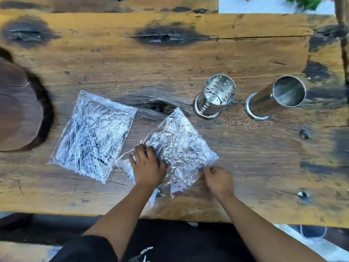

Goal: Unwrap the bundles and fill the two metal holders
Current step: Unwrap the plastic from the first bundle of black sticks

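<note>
Two bundles wrapped in crinkled clear film lie on the wooden table (pixel 188 59). The left bundle (pixel 92 133) shows dark thin sticks through its tight wrap. The nearer bundle (pixel 177 146) has loose, rumpled film. My left hand (pixel 146 165) presses flat on its left part, fingers spread over the film. My right hand (pixel 217 178) pinches the film at the bundle's lower right corner. Two shiny metal holders stand upright and empty at the right: a perforated holder (pixel 215 97) and a plain holder (pixel 277 97).
A dark round wooden slab (pixel 17 112) sits at the table's left edge. Metal bolt heads (pixel 303 194) show near the right front. The table's front edge runs just above my dark shirt.
</note>
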A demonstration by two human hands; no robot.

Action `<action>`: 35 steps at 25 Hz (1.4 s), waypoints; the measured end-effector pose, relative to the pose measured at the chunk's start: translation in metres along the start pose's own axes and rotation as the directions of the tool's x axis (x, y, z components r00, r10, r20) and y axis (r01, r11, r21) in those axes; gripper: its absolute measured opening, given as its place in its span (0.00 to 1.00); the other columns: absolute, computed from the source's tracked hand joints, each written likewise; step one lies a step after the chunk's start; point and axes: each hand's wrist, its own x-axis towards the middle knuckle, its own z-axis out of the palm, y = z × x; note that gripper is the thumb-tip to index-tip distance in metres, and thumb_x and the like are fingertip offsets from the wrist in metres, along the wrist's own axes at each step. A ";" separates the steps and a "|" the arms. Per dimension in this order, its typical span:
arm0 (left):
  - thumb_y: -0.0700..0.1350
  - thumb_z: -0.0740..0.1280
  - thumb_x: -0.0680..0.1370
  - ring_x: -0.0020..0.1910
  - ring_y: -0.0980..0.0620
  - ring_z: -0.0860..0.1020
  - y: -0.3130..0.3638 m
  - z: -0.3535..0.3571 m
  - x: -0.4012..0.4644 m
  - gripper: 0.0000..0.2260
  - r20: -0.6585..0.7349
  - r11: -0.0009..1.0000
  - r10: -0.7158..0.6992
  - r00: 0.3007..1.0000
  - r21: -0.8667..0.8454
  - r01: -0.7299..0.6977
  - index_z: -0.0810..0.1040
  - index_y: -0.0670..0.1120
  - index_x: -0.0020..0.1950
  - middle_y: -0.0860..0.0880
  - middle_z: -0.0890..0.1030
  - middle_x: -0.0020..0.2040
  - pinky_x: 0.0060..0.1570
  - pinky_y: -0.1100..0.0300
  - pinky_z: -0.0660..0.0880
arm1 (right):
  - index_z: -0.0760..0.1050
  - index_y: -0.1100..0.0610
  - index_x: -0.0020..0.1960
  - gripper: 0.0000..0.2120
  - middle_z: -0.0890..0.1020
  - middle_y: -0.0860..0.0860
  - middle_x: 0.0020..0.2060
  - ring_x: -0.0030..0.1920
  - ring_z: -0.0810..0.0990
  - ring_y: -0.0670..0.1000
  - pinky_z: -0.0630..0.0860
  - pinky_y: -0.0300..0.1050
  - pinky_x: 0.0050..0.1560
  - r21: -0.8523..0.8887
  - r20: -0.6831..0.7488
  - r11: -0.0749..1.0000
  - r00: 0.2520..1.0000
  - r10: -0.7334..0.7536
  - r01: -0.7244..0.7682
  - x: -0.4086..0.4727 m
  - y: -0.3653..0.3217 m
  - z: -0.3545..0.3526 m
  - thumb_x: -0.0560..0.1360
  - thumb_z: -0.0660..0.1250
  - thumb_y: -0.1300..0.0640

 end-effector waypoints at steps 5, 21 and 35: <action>0.60 0.57 0.78 0.80 0.40 0.48 0.013 0.010 0.019 0.36 -0.053 0.990 0.136 0.989 0.030 -0.134 0.54 0.42 0.80 0.39 0.54 0.81 0.77 0.39 0.42 | 0.73 0.51 0.45 0.06 0.79 0.48 0.36 0.36 0.78 0.52 0.73 0.44 0.37 -0.052 -0.176 0.934 0.918 -0.357 0.353 0.035 -0.057 -0.019 0.79 0.65 0.50; 0.62 0.52 0.80 0.81 0.43 0.42 0.020 0.052 0.037 0.36 -0.102 0.975 0.217 0.971 0.079 -0.210 0.49 0.43 0.82 0.39 0.49 0.82 0.77 0.37 0.47 | 0.70 0.54 0.66 0.21 0.74 0.52 0.57 0.47 0.80 0.51 0.82 0.51 0.50 -0.187 -0.183 0.884 0.869 -0.460 0.428 0.098 -0.098 -0.001 0.76 0.70 0.51; 0.46 0.73 0.70 0.49 0.42 0.79 -0.031 -0.041 0.063 0.12 0.215 0.975 0.019 0.977 -0.220 0.029 0.78 0.47 0.51 0.44 0.80 0.46 0.43 0.56 0.72 | 0.79 0.53 0.50 0.06 0.85 0.52 0.43 0.41 0.81 0.48 0.77 0.44 0.43 0.209 0.141 0.891 0.889 -0.436 0.404 0.073 -0.102 -0.055 0.75 0.72 0.61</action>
